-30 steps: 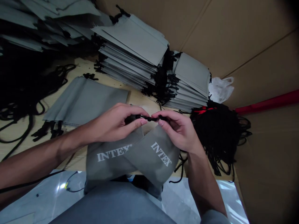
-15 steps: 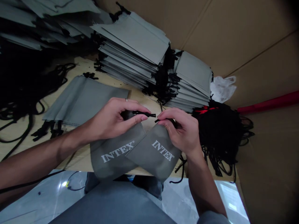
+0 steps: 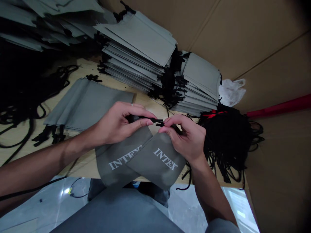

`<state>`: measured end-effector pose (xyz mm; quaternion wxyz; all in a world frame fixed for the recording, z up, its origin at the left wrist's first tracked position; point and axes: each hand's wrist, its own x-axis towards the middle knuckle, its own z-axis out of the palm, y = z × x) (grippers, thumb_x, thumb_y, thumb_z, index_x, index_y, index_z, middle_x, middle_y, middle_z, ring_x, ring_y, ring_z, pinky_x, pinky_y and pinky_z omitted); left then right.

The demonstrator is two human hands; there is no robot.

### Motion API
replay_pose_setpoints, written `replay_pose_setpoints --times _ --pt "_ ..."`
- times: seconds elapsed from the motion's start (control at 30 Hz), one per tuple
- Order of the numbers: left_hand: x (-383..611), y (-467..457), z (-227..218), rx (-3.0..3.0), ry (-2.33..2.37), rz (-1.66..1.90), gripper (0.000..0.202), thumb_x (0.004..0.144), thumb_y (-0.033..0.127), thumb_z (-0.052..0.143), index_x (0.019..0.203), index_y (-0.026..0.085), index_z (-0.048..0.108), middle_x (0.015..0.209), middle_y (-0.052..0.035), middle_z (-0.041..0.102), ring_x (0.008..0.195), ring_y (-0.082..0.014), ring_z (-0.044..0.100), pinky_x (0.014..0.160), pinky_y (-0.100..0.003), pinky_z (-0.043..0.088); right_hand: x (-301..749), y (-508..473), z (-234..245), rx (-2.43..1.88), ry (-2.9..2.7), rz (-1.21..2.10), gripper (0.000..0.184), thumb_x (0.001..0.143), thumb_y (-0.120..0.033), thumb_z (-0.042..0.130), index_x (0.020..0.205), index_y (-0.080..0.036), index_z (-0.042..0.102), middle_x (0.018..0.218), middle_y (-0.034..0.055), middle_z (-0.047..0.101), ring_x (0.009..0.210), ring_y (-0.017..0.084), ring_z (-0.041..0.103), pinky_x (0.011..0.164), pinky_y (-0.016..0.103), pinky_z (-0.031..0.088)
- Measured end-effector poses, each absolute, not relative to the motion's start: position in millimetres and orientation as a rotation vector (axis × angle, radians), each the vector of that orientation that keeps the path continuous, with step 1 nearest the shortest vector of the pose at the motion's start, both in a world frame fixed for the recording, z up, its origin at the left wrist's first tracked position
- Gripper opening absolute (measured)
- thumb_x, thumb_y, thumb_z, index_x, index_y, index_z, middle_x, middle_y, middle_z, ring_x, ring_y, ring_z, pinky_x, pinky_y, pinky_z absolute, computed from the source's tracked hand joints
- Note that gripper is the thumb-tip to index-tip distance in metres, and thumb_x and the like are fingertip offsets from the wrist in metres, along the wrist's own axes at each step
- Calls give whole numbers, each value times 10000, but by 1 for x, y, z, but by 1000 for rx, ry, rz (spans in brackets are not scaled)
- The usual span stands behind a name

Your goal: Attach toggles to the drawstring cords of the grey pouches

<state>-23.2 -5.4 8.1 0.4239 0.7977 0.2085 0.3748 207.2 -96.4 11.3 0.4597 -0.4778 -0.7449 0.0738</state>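
Observation:
My left hand (image 3: 126,124) pinches a black cord (image 3: 158,121) between thumb and forefinger, its tips poking out to the right. Opposite it, my right hand (image 3: 186,136) pinches another black cord end, and the ends lie side by side, seemingly touching. Below my hands hang two grey pouches printed INTEX, a left pouch (image 3: 116,174) and a right pouch (image 3: 157,171) whose edge overlaps it. Their upper corners are partly hidden by my fingers. Left of my hands lies a small pile of grey pouches (image 3: 89,100) with knotted black cords.
Behind my hands stand a tall stack of grey pouches (image 3: 145,42) and a shorter stack (image 3: 201,74). A black cord bundle (image 3: 225,139) with a red tie lies right, near a plastic bag (image 3: 232,92). More black cords (image 3: 21,90) heap at left. Cardboard (image 3: 274,58) rises at right.
My right hand has shifted slightly left, bringing its cord end beside the left one. The right pouch has swung left with it, covering more of the left pouch.

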Motion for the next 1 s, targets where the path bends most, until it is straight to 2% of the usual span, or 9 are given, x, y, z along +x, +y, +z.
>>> replay_pose_setpoints --times 0.33,0.47,0.57,0.7,1.0 --pt "-22 -6 5 2061 476 944 156 1011 290 763 1111 221 859 917 -39 820 777 -132 731 694 -234 523 207 -98 18 -1148 -1924 81 148 941 -152 846 944 -222 716 862 -19 778 802 158 742 774 304 610" --pt "-22 -6 5 2076 463 943 157 1016 286 751 1118 225 854 922 -40 818 783 -138 737 704 -235 536 210 -97 19 -1134 -1954 67 131 950 -183 843 946 -205 714 851 -5 773 785 157 737 765 289 607" --pt "-22 -7 4 2092 460 946 159 1018 273 749 1128 219 850 936 -44 817 791 -136 741 710 -229 543 214 -96 19 -1132 -1980 42 152 940 -207 858 1022 -204 730 893 -1 793 801 158 753 769 276 620" --pt "-22 -7 3 2107 451 939 145 1016 257 749 1119 231 848 938 -35 810 773 -125 736 694 -217 539 217 -96 20 -1115 -2042 47 247 957 -195 838 1188 -192 751 963 25 817 844 176 773 823 298 641" --pt "-21 -7 1 2146 453 941 171 1028 269 733 1160 249 840 935 -33 818 778 -134 742 708 -244 543 218 -96 18 -1104 -2068 69 161 1001 -239 799 1158 -228 768 995 31 827 853 185 768 818 346 652"
